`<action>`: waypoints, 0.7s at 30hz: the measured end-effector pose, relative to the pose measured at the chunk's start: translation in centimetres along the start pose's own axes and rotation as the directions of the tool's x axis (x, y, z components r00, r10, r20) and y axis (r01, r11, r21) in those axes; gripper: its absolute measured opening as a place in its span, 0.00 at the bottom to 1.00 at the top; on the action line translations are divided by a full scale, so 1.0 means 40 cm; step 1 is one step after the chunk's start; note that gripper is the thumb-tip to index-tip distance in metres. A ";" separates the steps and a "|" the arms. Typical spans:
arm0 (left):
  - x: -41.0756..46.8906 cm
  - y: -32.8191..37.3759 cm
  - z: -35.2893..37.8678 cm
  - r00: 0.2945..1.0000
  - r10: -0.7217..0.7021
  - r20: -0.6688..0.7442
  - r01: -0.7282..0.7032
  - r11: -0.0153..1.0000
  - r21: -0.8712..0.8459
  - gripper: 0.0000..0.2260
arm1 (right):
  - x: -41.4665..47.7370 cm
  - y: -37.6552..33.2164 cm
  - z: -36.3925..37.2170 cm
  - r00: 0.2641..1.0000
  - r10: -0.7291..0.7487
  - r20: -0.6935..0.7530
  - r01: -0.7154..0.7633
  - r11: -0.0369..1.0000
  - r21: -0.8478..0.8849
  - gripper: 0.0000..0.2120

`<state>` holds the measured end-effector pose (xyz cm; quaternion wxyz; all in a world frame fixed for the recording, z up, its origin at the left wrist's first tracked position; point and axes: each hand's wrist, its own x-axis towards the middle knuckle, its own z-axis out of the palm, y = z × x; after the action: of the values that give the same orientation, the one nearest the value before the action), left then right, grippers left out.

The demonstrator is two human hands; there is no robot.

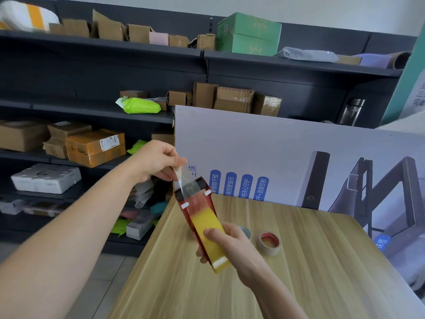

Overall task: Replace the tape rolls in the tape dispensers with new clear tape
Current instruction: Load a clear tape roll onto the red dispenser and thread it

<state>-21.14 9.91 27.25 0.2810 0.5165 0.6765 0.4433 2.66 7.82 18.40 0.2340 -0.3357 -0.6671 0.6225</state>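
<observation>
Tape dispenser (202, 217) gripped by right hand (226, 240); left hand (156, 160) fingers (178, 161) pinch clear tape end (181, 180).

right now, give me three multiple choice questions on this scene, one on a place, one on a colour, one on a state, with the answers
1. Where does the roll with the red core lie?
A) on a shelf
B) on the wooden table
C) on the floor

2. What colour is the frame of the dispenser?
A) red
B) blue
C) green

3. What is the left hand doing?
A) resting flat on the table
B) holding a box
C) pinching the tape end

Answers:
1 B: the roll lies on the table top, just beyond the right hand.
2 A: its side plates are red.
3 C: thumb and fingers pinch the clear strip above the cutter.
</observation>
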 end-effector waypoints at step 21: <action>-0.001 -0.034 0.001 0.904 0.346 -0.253 -0.213 0.875 0.435 0.09 | 0.009 0.050 0.023 1.000 0.025 -0.011 -0.023 0.992 0.126 0.18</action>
<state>-21.70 9.77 26.03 -0.0122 0.5764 0.7060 0.4113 2.07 7.47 16.29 0.2513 -0.3321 -0.6208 0.6642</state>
